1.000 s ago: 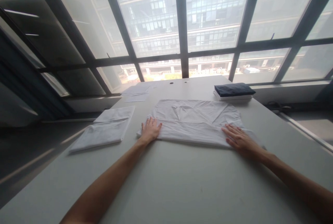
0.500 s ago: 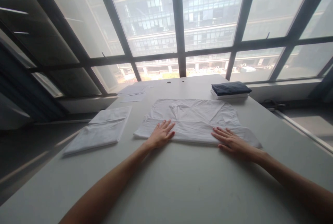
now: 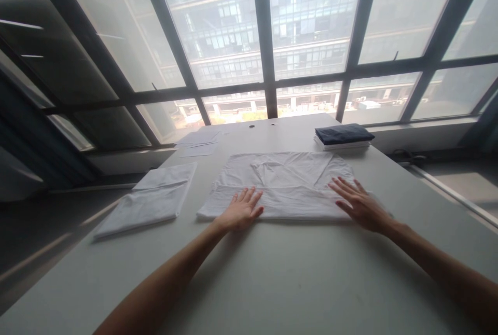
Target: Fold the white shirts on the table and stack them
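Against half a second ago, the right hand (image 3: 360, 205) sits farther out toward 3 o'clock, its fingers more fanned; the left hand (image 3: 241, 214) keeps about the same place over the cloth (image 3: 290, 203). Taking the cloth as the clock's centre, with 12 toward the window (image 3: 268, 39), the left hand is at 8 and the right at 4. Both are open, palm down, fingers spread, with nothing gripped. The left fingers appear to rest on the near strip of the cloth; whether the right ones press or hover, I cannot tell.

The cloth lies spread on the table (image 3: 280, 283), a doubled-looking strip along its 6 o'clock side and creases toward 11. At 9 is a folded cloth (image 3: 150, 205), at 10 some papers (image 3: 198, 144), at 1 a dark cloth (image 3: 344, 134) on top of white ones (image 3: 344, 145).

The likeliest trouble is drag: a hand sliding outward under pressure could pull the top layer over the one beneath, bunching it or skewing the strip. Uneven pressure between the hands could twist the near edge, and the creases could be pressed in. The folded cloth's 8 o'clock corner lies near the table's edge, so a sweep of the left forearm might nudge it off.
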